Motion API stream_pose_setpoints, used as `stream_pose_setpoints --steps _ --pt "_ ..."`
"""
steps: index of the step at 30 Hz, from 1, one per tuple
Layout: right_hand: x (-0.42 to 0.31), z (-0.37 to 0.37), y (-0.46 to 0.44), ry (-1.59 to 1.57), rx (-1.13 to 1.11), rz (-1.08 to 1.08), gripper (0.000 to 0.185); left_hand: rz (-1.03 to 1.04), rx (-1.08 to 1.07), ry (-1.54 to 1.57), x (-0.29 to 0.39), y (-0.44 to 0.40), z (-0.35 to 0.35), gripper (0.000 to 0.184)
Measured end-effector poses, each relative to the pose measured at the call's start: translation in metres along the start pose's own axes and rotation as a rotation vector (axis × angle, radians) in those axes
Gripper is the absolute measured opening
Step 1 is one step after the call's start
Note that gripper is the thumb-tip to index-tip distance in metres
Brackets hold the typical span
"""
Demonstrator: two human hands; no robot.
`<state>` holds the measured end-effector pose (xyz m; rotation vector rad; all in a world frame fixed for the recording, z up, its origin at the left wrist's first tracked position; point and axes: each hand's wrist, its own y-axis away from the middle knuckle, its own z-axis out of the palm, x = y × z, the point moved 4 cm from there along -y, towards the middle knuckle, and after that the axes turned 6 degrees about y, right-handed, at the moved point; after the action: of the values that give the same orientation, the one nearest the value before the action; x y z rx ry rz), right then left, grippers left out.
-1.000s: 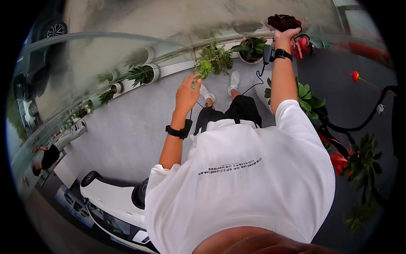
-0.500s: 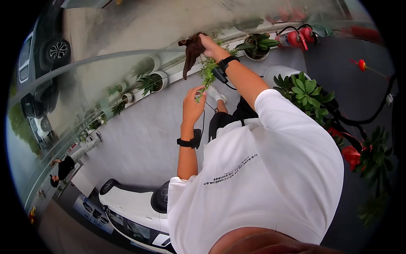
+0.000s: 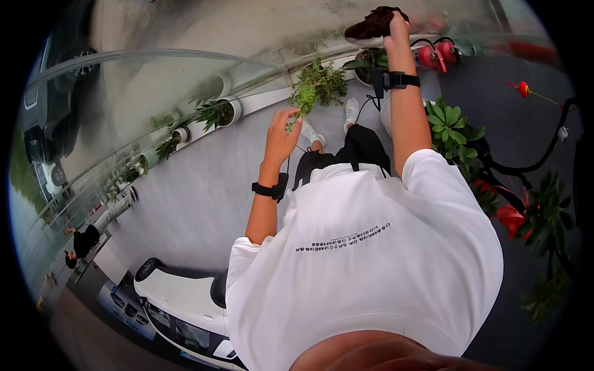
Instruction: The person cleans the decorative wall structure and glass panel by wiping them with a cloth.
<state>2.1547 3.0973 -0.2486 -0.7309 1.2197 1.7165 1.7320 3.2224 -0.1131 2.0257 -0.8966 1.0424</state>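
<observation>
My right hand (image 3: pixel 398 34) is stretched far out, closed on a bunched dark brown cloth (image 3: pixel 374 23) held up at the glass panel (image 3: pixel 266 34). My left hand (image 3: pixel 283 135) is lower and to the left, its curled fingers around a hanging sprig of a trailing green plant (image 3: pixel 318 83). That plant sits on the white ledge (image 3: pixel 263 102) at the foot of the glass. Black straps with small boxes are on both wrists.
Potted plants (image 3: pixel 216 113) line the ledge on the left. Red fire extinguishers (image 3: pixel 436 55) stand near the right hand, above a leafy plant (image 3: pixel 455 127). A white car (image 3: pixel 179 294) is at lower left, and a person (image 3: pixel 86 240) is farther off.
My right hand has moved right and farther out along the glass with the brown cloth, leaving more of the trailing plant visible. The left hand stays at the sprig.
</observation>
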Motion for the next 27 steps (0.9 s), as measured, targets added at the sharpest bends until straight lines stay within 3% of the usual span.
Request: stream_pose_setpoints --steps 1,2,3,5,8,9,14,15,16,17,19,22,23,25,27 --pt "-0.033 0.000 0.008 0.077 0.032 -0.047 0.023 0.146 0.047 -0.060 0.004 0.001 -0.005 0.028" --pt "-0.066 0.017 0.028 -0.014 -0.451 -0.153 0.029 0.149 0.055 -0.058 0.005 0.003 -0.010 0.028" --pt "-0.082 0.021 0.035 0.009 -0.325 -0.116 0.035 0.167 0.063 -0.009 0.010 0.005 -0.017 0.028" --pt "-0.119 0.062 0.097 -0.144 -0.252 -0.272 0.035 0.191 0.075 0.046 0.011 0.010 -0.028 0.029" --pt "-0.126 0.108 0.168 0.039 -0.353 -0.239 0.034 0.259 0.154 0.129 0.011 0.017 -0.048 0.029" --pt "-0.109 0.122 0.159 0.054 -0.268 -0.326 0.029 0.258 0.157 0.130 0.011 0.024 -0.055 0.029" --pt "-0.100 0.228 0.320 0.051 -0.598 -0.240 0.022 0.385 0.269 0.372 0.018 0.034 -0.110 0.040" --pt "-0.077 0.242 0.317 0.094 -0.565 -0.451 0.022 0.420 0.259 0.503 0.026 0.036 -0.118 0.046" --pt "-0.084 0.266 0.354 -0.074 -0.589 -0.593 0.022 0.453 0.266 0.566 0.037 0.039 -0.129 0.050" --pt "-0.087 0.270 0.380 0.149 -0.685 -0.379 0.019 0.472 0.281 0.623 0.049 0.044 -0.141 0.055" --pt "-0.080 0.297 0.407 0.192 -0.847 -0.601 0.017 0.549 0.370 0.628 0.070 0.055 -0.163 0.058" --pt "-0.059 0.300 0.413 0.232 -0.800 -0.422 0.017 0.550 0.500 0.534 0.078 0.070 -0.183 0.059" --pt "-0.046 0.300 0.413 0.142 -0.897 -0.409 0.018 0.547 0.532 0.521 0.075 0.072 -0.186 0.059" --pt "-0.063 0.287 0.439 0.186 -0.655 -0.966 0.018 0.531 0.461 0.573 0.061 0.070 -0.182 0.057" --pt "-0.028 0.270 0.431 0.650 -0.747 -0.938 0.025 0.433 0.401 0.622 0.047 0.066 -0.170 0.060"
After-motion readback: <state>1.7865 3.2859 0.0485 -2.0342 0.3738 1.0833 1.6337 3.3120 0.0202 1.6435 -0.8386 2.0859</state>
